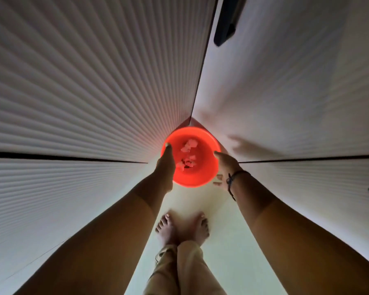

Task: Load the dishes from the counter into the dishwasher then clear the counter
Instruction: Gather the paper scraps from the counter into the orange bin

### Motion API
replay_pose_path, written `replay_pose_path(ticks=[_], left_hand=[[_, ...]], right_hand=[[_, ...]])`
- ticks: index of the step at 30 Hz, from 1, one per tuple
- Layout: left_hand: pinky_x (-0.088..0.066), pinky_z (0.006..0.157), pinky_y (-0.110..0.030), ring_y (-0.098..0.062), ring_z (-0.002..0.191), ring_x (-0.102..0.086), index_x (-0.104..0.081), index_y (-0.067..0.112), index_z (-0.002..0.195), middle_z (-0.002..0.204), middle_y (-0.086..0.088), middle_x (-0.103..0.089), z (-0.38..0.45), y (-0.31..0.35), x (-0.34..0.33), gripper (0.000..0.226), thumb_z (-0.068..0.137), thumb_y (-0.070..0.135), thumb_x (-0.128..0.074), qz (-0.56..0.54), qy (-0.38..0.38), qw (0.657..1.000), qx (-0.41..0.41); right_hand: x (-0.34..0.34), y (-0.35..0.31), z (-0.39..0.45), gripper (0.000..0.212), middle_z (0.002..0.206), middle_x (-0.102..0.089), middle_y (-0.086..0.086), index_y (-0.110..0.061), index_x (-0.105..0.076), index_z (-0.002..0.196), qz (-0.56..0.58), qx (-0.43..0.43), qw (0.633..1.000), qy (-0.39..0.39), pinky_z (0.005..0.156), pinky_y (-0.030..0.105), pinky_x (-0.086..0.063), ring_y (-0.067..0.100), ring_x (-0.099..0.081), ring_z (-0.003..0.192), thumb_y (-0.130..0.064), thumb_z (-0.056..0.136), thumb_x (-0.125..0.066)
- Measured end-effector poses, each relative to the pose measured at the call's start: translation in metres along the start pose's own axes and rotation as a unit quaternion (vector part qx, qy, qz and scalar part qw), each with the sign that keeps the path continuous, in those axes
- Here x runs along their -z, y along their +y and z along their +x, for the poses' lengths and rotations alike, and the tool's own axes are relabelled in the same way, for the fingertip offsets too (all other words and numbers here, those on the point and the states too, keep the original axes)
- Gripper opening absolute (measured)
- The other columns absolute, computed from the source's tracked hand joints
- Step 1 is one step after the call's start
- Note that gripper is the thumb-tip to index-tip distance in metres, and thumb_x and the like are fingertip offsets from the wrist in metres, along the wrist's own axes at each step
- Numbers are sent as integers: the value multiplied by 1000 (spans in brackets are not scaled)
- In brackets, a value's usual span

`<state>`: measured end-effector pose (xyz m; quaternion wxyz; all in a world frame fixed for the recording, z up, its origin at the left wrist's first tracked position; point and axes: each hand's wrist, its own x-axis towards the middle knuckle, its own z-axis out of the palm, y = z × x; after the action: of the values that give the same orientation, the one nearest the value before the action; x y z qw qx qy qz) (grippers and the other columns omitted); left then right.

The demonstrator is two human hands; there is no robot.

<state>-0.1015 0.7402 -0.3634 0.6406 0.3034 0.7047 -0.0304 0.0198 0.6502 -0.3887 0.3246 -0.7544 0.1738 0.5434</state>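
Observation:
A bright orange-red round tub (197, 175) with crumpled pale scraps (189, 155) inside sits low in the corner where two ribbed white cabinet fronts meet. My left hand (165, 161) grips its left rim, thumb over the edge. My right hand (225, 169) holds the right side of the rim, fingers around the outside; a dark cord bracelet is on that wrist. No dishes, counter or dishwasher are in view.
Ribbed white cabinet fronts rise on the left (83, 92) and right (296, 92), closing in a narrow corner. A dark handle (226, 28) shows at the top right. My bare feet (182, 227) stand on the pale floor (222, 252) just behind the tub.

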Motion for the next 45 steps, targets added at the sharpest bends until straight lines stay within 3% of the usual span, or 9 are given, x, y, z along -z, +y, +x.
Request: replay_pose_path(ticks=[6, 11, 15, 21, 25, 29, 32, 38, 45], left_hand=[[-44, 76, -41, -38, 99, -60, -56, -6, 118, 107, -30, -62, -51, -9, 25, 66, 95, 54, -42, 196, -11, 973, -123], [-39, 101, -29, -23, 126, -49, -53, 15, 132, 137, -7, -54, -142, 0, 31, 91, 67, 76, -37, 331, -49, 914, -229], [-45, 94, -30, -11, 109, -56, -59, 27, 117, 121, 7, -60, -214, 17, 41, 60, 75, 66, -38, 375, -83, 843, -378], [-30, 110, -31, -6, 136, -31, -45, 36, 134, 150, 13, -29, -314, 69, 62, 58, 84, 65, -41, 367, -81, 759, -531], [-37, 106, -34, -4, 130, -39, -48, 37, 125, 134, 16, -43, -363, 111, 64, 48, 86, 65, -44, 313, -84, 732, -600], [-46, 97, -34, -9, 110, -54, -54, 30, 119, 116, 11, -55, -405, 161, 48, 42, 88, 57, -52, 283, -79, 705, -645], [-44, 98, -39, -13, 111, -54, -54, 27, 122, 119, 7, -56, -415, 194, 29, 44, 88, 55, -53, 304, -45, 678, -667], [-35, 106, -36, -17, 128, -42, -47, 25, 133, 138, 4, -46, -402, 246, -39, 57, 89, 61, -45, 435, 9, 609, -663], [-15, 117, -43, -21, 147, -9, -26, 29, 147, 159, 0, -16, -388, 291, -115, 80, 82, 76, -33, 560, 80, 534, -628]], right_hand=[[39, 27, -56, 38, 85, -48, 9, 2, -59, 104, -84, 60, 992, 70, 72, 41, -42, 21, -41, 74, -33, 89, -61], [42, 24, -151, 59, 126, -59, 15, -10, -38, 137, -249, 157, 954, 54, 89, 29, -43, 30, -57, 115, -43, 92, -56], [50, -8, -250, 19, 113, -63, -7, -38, -45, 110, -325, 306, 894, 39, 84, 27, -46, 18, -59, 106, -43, 93, -51], [78, -50, -368, 47, 138, -49, -6, -29, -36, 139, -377, 470, 791, 107, 97, 20, -36, 10, -47, 125, -40, 95, -45], [111, -75, -425, 46, 130, -53, -14, -30, -46, 131, -360, 527, 757, 138, 97, 18, -38, 3, -49, 120, -47, 89, -56], [166, -103, -446, 39, 123, -60, -10, -30, -54, 123, -343, 560, 709, 256, 94, 20, -41, 8, -55, 112, -46, 87, -57], [208, -114, -434, 58, 132, -53, -7, -29, -49, 130, -372, 519, 673, 373, 103, 26, -36, 13, -46, 124, -63, 83, -41], [281, -127, -384, 119, 159, 14, 9, -28, 11, 151, -345, 272, 776, 452, 110, 65, -1, 43, 13, 143, -97, 60, -22], [359, -183, -336, 135, 155, 29, 10, -29, 21, 148, -250, 231, 818, 465, 108, 70, 4, 46, 17, 141, -105, 42, -15]])
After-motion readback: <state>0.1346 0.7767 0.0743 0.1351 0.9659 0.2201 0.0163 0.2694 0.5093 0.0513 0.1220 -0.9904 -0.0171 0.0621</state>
